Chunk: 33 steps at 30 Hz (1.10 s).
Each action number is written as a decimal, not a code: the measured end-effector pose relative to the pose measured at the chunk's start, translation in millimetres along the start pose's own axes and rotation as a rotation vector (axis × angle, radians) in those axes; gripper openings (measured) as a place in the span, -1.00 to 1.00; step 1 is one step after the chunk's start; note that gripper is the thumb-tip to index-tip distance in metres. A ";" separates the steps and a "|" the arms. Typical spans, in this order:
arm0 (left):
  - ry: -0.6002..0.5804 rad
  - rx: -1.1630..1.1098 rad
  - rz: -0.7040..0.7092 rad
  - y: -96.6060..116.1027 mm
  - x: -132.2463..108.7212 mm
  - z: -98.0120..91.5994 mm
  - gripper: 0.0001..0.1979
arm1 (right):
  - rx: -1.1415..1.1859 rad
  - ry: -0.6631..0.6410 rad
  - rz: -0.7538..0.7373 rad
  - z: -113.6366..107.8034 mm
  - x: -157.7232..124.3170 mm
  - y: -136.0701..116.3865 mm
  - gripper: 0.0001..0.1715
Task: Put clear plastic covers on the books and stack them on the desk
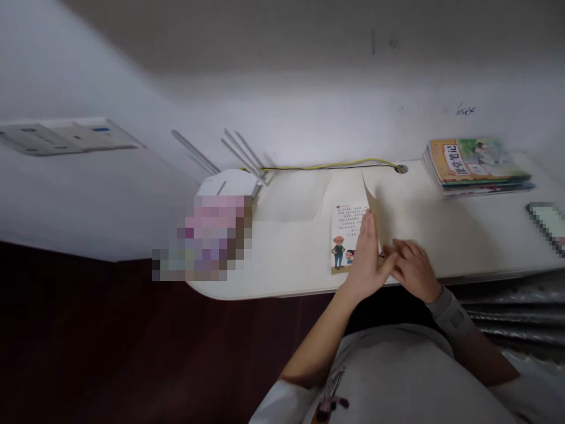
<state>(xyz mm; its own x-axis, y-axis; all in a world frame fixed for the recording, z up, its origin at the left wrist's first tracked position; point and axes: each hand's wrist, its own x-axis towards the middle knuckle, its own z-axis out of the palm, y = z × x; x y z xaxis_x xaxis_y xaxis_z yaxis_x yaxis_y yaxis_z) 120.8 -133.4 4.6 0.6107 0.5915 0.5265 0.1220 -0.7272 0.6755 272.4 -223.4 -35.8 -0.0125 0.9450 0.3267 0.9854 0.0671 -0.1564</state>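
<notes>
A thin illustrated booklet (342, 227) lies part open on the white desk, its left page showing printed text and cartoon figures. Its right-hand leaf (372, 203) stands up, nearly upright. My left hand (367, 262) rests edge-down over the booklet near the fold, fingers stretched out and held together, palm side toward the raised leaf. At the near lower corner of that leaf is my right hand (415, 271), its fingers bent and its thumb and forefinger closed at the booklet's edge. A grey band circles the right wrist.
A white router (229, 179) with several antennas stands at the desk's left, behind a pixelated pink item (216, 232). A yellow cable (326, 165) runs along the wall to a desk hole. Stacked books (481, 165) and a pixelated phone-like object (548, 224) are on the right.
</notes>
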 end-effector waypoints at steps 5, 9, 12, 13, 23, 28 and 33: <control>-0.149 0.455 0.123 -6.1 9.0 33.6 -0.28 | -0.068 0.071 0.134 -2.2 -5.5 31.6 -0.50; -0.307 0.711 0.071 2.2 12.0 42.8 -0.47 | -0.133 0.062 0.210 0.6 -10.4 52.4 -0.44; -0.389 0.809 0.034 11.0 16.2 48.2 -0.52 | -0.113 0.044 0.205 3.2 -12.2 56.6 -0.44; -0.409 0.823 0.032 12.9 17.8 50.3 -0.53 | -0.106 0.043 0.203 3.6 -12.4 56.6 -0.44; -0.497 0.848 0.020 16.4 27.0 72.4 -0.54 | 0.013 0.029 0.251 3.7 -9.7 58.0 -0.43; -0.510 0.858 -0.008 18.5 29.1 78.0 -0.53 | 0.089 0.028 0.283 5.9 -9.7 60.4 -0.41; -0.543 0.849 0.012 20.9 32.6 80.4 -0.53 | 0.139 0.072 0.294 7.7 -10.6 61.5 -0.39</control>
<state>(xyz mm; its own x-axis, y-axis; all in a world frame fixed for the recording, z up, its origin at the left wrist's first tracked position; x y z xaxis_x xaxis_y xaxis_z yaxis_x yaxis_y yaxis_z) 206.2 -157.4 -5.7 0.8638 0.4973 0.0813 0.5009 -0.8650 -0.0310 331.8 -226.9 -56.2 0.2862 0.9056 0.3131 0.9122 -0.1575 -0.3783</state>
